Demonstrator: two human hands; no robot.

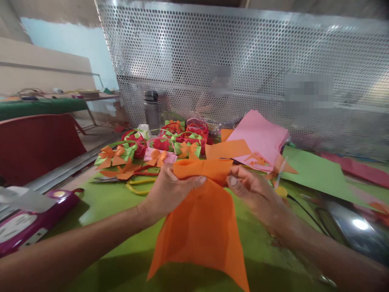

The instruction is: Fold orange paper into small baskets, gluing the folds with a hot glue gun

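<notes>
A sheet of orange paper [203,227] hangs in front of me, its top edge folded over into a band. My left hand [173,188] pinches the fold, thumb lying across the front near the middle. At the right end of the band, my right hand [249,184] holds the edge between thumb and curled fingers. The lower part of the sheet flares down over the green tabletop [121,235]. Scissors with yellow-and-red handles [139,188] lie left of my left hand, partly under an orange paper bow [124,169].
Several small paper baskets [188,148] with bows stand behind my hands, near a grey bottle [151,111]. Pink sheets [258,136] and green sheets [322,172] lie at right, with a phone [358,227]. A purple power strip [39,219] sits at left. Perforated metal panel [194,44] closes the back.
</notes>
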